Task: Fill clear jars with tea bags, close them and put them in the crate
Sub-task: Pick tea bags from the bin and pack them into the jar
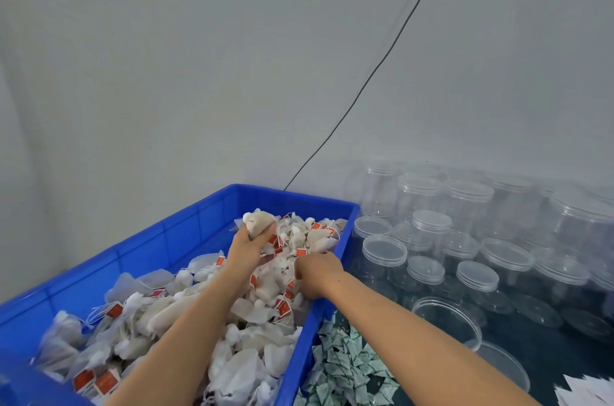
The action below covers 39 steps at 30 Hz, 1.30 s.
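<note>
While left hand (pixel 250 248) grips tea bags (pixel 260 223), right hand (pixel 317 274) digs pile.

There is a single view, from a wide-angle camera worn on the person's head. It looks forward and down, along both bare forearms, which enter from the bottom edge and run toward the middle of the frame. The blue crate (pixel 186 233) fills the lower left and lies close beneath the lens; the clear jars (pixel 465 239) occupy the right side, a little farther off. The pale wall (pixel 232 73) takes up the whole upper half (its lines bend near the edges, as wide lenses do).
</note>
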Available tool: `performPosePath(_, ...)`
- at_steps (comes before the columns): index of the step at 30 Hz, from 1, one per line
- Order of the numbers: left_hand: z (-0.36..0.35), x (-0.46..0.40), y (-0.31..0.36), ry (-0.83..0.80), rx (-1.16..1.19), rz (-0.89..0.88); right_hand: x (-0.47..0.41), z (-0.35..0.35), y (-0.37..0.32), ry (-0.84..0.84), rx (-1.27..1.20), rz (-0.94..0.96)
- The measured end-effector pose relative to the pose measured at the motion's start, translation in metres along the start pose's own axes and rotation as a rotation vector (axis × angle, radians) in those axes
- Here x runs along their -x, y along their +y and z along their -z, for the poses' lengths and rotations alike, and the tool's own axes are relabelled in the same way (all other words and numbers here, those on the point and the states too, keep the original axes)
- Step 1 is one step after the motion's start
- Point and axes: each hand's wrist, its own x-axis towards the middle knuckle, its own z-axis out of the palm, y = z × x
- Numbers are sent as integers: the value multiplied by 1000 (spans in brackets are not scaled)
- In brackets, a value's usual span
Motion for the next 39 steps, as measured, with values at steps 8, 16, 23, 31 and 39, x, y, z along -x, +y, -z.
performPosePath(8, -1, 0, 12, -73, 344, 67, 6, 12, 14, 354, -1001, -90)
performPosePath(16, -12, 8, 23, -172, 672, 118, 23, 23, 18, 69, -1195, -35)
performPosePath(23, -18, 17, 30, -158, 834, 192, 25, 14, -3, -249, -1443, 82)
performPosePath(31, -2, 12, 27, -137, 740, 138, 19, 6, -13, -13, -1029, 99)
performPosePath(39, 17, -6, 11, 253, 175, 345, 11, 22, 16, 451, -774, -222)
